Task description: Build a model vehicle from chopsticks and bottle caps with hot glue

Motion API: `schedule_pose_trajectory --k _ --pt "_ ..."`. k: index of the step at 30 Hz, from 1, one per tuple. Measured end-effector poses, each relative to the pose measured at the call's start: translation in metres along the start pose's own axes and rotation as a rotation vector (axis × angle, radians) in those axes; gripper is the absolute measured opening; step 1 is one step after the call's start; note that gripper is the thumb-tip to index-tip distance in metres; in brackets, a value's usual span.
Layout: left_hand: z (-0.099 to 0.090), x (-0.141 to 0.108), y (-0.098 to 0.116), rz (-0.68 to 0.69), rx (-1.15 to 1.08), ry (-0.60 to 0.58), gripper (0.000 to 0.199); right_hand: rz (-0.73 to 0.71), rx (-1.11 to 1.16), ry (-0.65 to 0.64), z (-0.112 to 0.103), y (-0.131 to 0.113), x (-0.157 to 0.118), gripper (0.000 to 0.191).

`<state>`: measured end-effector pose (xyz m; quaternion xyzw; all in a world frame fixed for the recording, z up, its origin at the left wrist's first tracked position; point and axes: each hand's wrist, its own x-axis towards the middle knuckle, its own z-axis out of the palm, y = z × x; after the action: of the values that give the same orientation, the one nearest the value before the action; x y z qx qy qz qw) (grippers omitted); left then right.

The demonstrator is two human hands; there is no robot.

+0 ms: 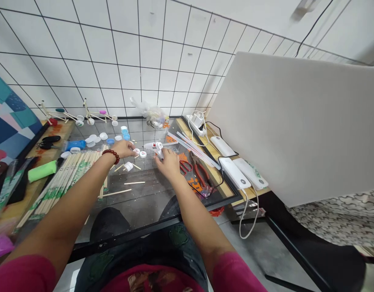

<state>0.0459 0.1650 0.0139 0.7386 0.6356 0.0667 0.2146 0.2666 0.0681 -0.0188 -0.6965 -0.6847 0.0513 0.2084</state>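
Note:
My right hand is wrapped round a small white hot glue gun, its nozzle end pointing left over the glass tabletop. With fingers pinched together, my left hand, a beaded bracelet at its wrist, holds a white bottle cap with red marks. Touching or very near it is a second white cap. Below these, a pair of joined white caps rests beside short pieces of stick. Two longer loose sticks lie nearer to me. Part of the glue gun's handle is hidden by my fingers.
Bundled wooden chopsticks lie at left, with loose caps behind. Two stick-and-cap models stand at the back. Clear glue sticks, red-handled pliers and red scissors are at right, near white power banks and cables.

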Motion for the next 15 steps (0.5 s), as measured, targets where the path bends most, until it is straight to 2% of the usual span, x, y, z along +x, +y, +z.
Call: schedule_pose_trajectory --k 3,7,10,12,13,15 --pt "0.002 -0.001 0.003 -0.006 -0.021 0.014 0.043 0.005 0.014 -0.003 0.001 0.001 0.002 0.040" --pt "0.002 -0.003 0.009 -0.039 -0.063 0.073 0.030 0.008 0.057 -0.004 0.003 0.004 0.005 0.032" --pt "-0.006 -0.014 0.009 -0.072 -0.101 0.167 0.026 0.005 0.093 -0.006 0.003 0.004 0.006 0.026" --pt "-0.014 -0.030 0.006 -0.083 -0.165 0.251 0.030 0.013 0.114 0.010 0.004 0.004 0.007 0.024" --pt "-0.017 -0.041 0.004 -0.081 -0.230 0.295 0.032 0.017 0.126 0.021 0.004 0.004 0.008 0.023" --pt "-0.020 -0.064 0.000 -0.049 -0.821 0.375 0.034 0.024 0.154 0.044 0.005 0.005 0.009 0.024"
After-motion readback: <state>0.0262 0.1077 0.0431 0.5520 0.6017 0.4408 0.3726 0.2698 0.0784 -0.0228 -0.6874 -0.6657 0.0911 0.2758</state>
